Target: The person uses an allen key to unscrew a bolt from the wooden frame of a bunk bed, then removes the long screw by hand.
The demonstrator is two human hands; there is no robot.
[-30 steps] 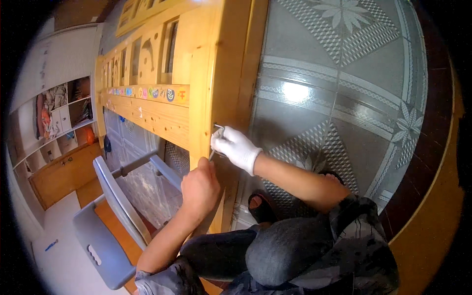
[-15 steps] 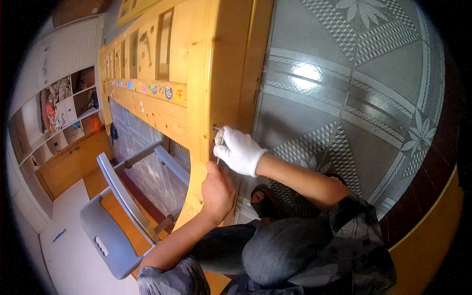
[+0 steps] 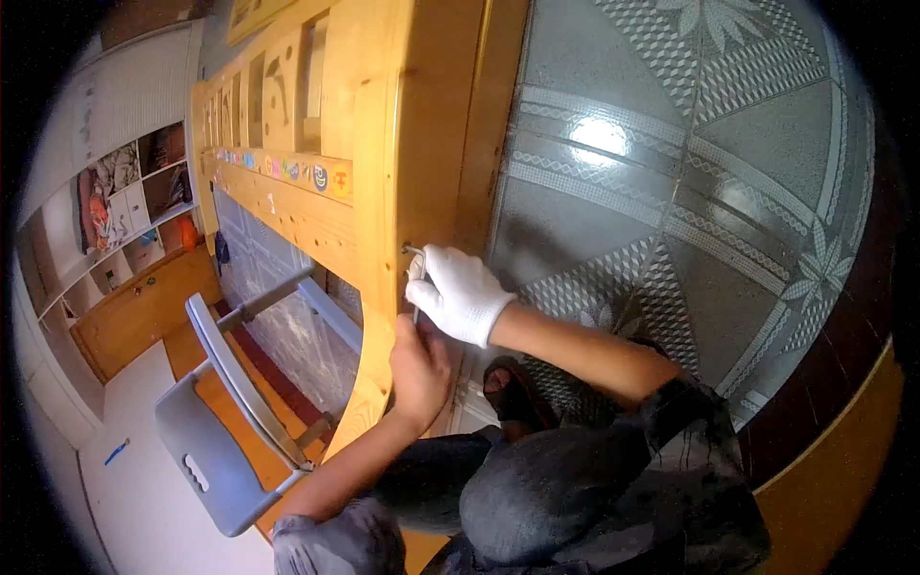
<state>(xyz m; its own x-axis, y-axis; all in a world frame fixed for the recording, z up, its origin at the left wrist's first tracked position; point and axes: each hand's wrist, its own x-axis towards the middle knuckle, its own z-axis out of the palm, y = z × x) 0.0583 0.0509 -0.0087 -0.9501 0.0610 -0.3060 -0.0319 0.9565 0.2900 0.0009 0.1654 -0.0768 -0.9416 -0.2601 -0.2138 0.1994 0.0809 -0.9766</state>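
Observation:
A wooden bed frame (image 3: 379,192) of light, varnished pine rises in front of me, its post close to both hands. The short bent end of a metal hex key (image 3: 412,250) meets a hole in the post. My right hand (image 3: 463,295), in a white knitted glove, is closed around the key just beside the bend. Below it, my bare left hand (image 3: 422,369) pinches the lower end of the key's long arm. Part of the shaft is hidden by the glove and fingers.
A blue-grey folding chair (image 3: 206,455) stands left of the bed post. Farther left are white shelves (image 3: 125,216) with clothes and a small blue object (image 3: 117,451) on a white surface. Patterned grey tiles (image 3: 594,211) cover the floor at right, near my sandalled foot (image 3: 503,388).
The view has shifted slightly, so the bed post sits a little farther left. Both hands keep hold of the hex key, and its bent end shows more plainly at the hole.

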